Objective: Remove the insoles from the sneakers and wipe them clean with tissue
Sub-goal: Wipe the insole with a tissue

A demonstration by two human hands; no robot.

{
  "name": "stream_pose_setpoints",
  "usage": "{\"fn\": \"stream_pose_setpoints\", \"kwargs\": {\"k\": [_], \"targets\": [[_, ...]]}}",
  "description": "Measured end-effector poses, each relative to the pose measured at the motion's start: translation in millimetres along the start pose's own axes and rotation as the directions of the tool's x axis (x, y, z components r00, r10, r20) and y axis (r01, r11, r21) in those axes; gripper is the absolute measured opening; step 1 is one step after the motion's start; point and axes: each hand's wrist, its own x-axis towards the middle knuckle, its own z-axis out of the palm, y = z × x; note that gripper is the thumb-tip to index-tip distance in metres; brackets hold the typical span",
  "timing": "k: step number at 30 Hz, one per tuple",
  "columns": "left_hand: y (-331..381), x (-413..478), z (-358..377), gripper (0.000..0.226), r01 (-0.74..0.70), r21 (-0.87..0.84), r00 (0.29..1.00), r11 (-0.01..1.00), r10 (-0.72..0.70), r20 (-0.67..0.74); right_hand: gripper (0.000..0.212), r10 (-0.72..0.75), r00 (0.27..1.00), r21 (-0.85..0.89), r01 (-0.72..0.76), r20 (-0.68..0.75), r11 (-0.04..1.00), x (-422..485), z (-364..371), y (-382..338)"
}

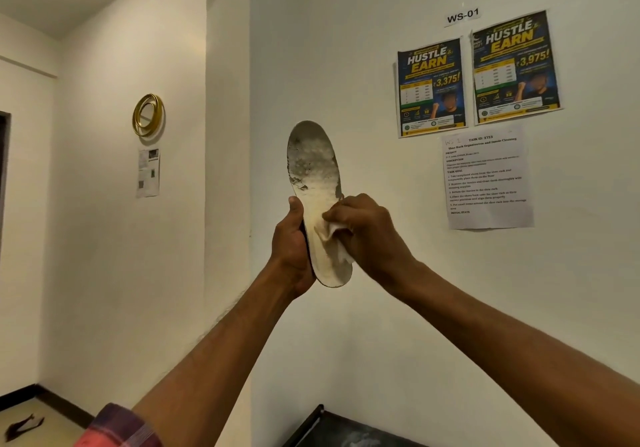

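Observation:
A worn white insole (317,176) with grey dirt stains near its toe end stands upright in front of the wall, held up at chest height. My left hand (292,249) grips its heel end from the left, thumb along the edge. My right hand (367,232) holds a crumpled white tissue (337,238) and presses it against the insole's lower half. The sneakers are not in view.
The white wall behind carries two dark posters (431,88) (516,67), a printed task sheet (488,180) and a "WS-01" label (463,16). A gold round mirror (148,115) hangs on the left wall. A dark rack top (332,427) shows at the bottom edge.

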Motion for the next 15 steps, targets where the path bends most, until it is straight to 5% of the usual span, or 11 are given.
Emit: {"fn": "stream_pose_setpoints", "kwargs": {"k": [3, 6, 10, 13, 15], "targets": [[-0.6, 0.9, -2.1, 0.072, 0.035, -0.004, 0.999, 0.999, -0.035, 0.001, 0.024, -0.192, 0.967, 0.008, 0.193, 0.165, 0.981, -13.6, 6.3, -9.7], [-1.7, 3.3, -4.7, 0.067, -0.006, -0.035, 0.999, 0.999, 0.005, -0.033, 0.027, -0.001, 0.999, 0.030, -0.001, 0.053, 1.000, -15.1, 3.7, -0.2], [-1.2, 2.3, -4.0, 0.071, 0.049, -0.043, 0.998, 0.998, -0.051, -0.032, 0.030, -0.142, 0.978, 0.040, 0.138, 0.150, 0.990, -24.7, 10.0, -3.8], [1.9, 4.0, -4.7, 0.069, 0.027, -0.049, 0.998, 0.998, -0.030, -0.051, 0.029, -0.007, 0.998, 0.059, 0.003, 0.062, 0.998, -27.1, 6.6, 1.2], [1.3, 4.9, -3.7, 0.070, 0.025, -0.013, 0.997, 1.000, -0.026, -0.071, 0.028, -0.080, 0.990, 0.039, 0.076, 0.119, 0.996, -31.7, 8.2, -3.3]]}}
